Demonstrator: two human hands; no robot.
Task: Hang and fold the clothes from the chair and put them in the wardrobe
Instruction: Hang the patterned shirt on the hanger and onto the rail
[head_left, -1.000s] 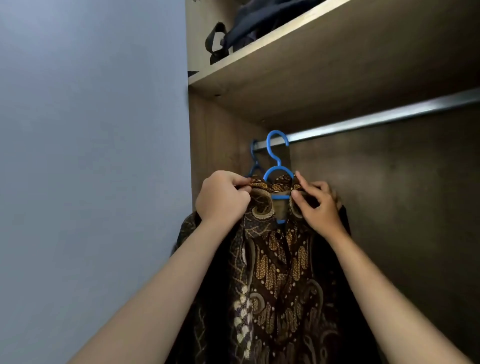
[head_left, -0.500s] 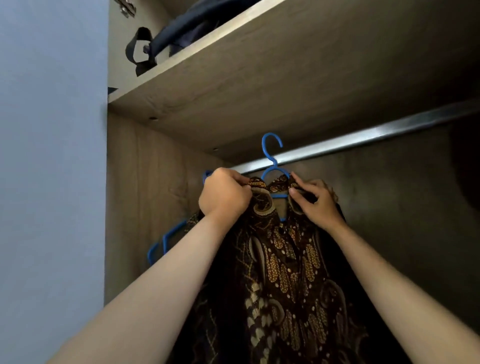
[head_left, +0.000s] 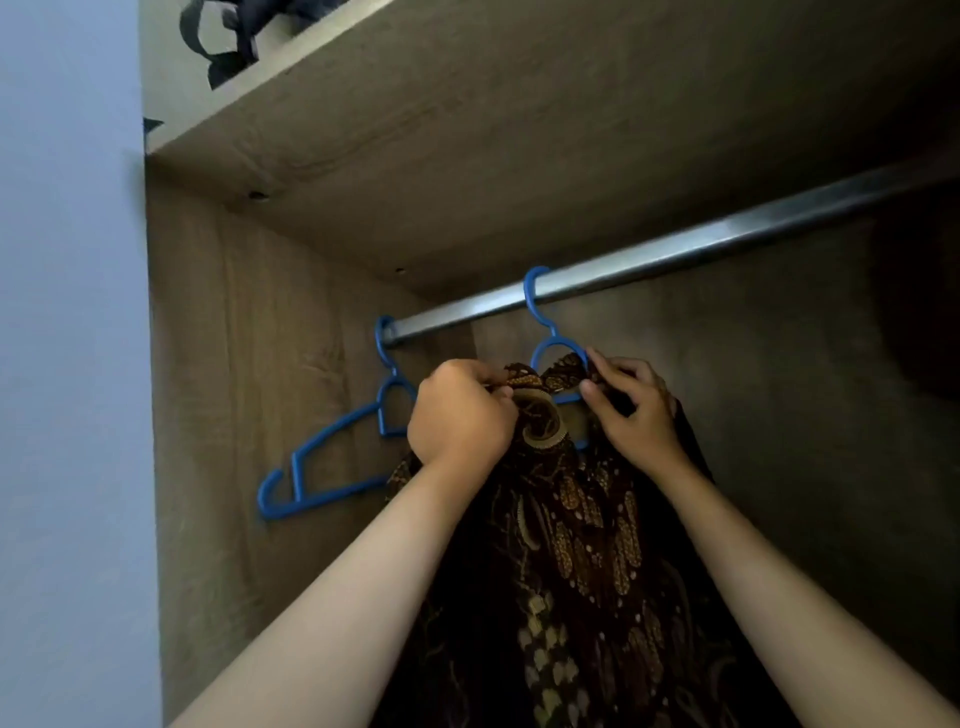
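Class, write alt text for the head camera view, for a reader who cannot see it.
Two hands, left hand and right hand, grip the collar of a brown batik shirt on a blue hanger hooked over a metal wardrobe rail. An empty blue hanger hangs to its left.

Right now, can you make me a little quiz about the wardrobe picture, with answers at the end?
1. True or false: the hook of the hanger carrying the patterned shirt is over the metal rail.
2. How many blue hangers can you see? A) one B) two C) four
3. Fill in: both hands hold the shirt at its ____.

Key
1. True. The shirt's hanger is hooked on the rail.
2. B. The shirt's hanger and an empty hanger to its left.
3. Collar. The left hand and right hand pinch the fabric at the top of the shirt, just under the hook.
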